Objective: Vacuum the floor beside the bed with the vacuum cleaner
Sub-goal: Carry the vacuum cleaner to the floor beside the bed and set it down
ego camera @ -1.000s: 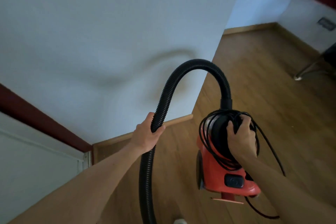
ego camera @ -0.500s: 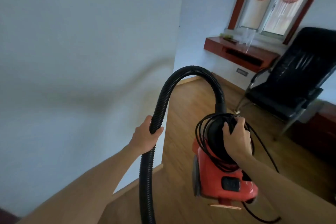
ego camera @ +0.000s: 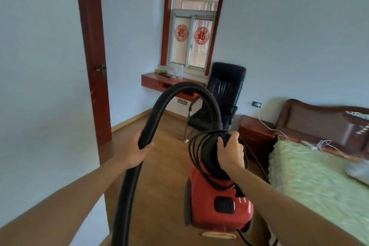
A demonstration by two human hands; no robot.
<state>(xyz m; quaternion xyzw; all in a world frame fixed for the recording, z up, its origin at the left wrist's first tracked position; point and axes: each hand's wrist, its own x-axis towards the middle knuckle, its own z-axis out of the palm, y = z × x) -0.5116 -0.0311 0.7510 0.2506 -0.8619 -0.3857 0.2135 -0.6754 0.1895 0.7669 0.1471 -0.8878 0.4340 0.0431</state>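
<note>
The left hand (ego camera: 137, 152) is closed round the black hose (ego camera: 179, 88), fingers and thumb wrapped about it where it begins to rise. The right hand (ego camera: 229, 154) is curled over the black top of the vacuum cleaner (ego camera: 219, 205), gripping its handle and several loops of black cord (ego camera: 194, 152) coiled round that end.

There is one vacuum cleaner, a rounded body of smooth red plastic with a dark rectangular button panel. It hangs from the right hand with its long axis close to upright, hose end uppermost and away from the person, base toward the wooden floor (ego camera: 167, 146). It is just left of the bed (ego camera: 309, 175). The single ribbed hose leaves the top, arches high to the left and drops past the left hand out of view.

The bed has a pale green quilted cover and a carved brown headboard (ego camera: 319, 118). Beside it stands one red-brown nightstand (ego camera: 255, 134), then one black padded chair (ego camera: 225, 90) on a metal frame. Behind is a red-framed window (ego camera: 191, 40) bearing two round red paper cuttings, above a red shelf (ego camera: 159, 83).
</note>
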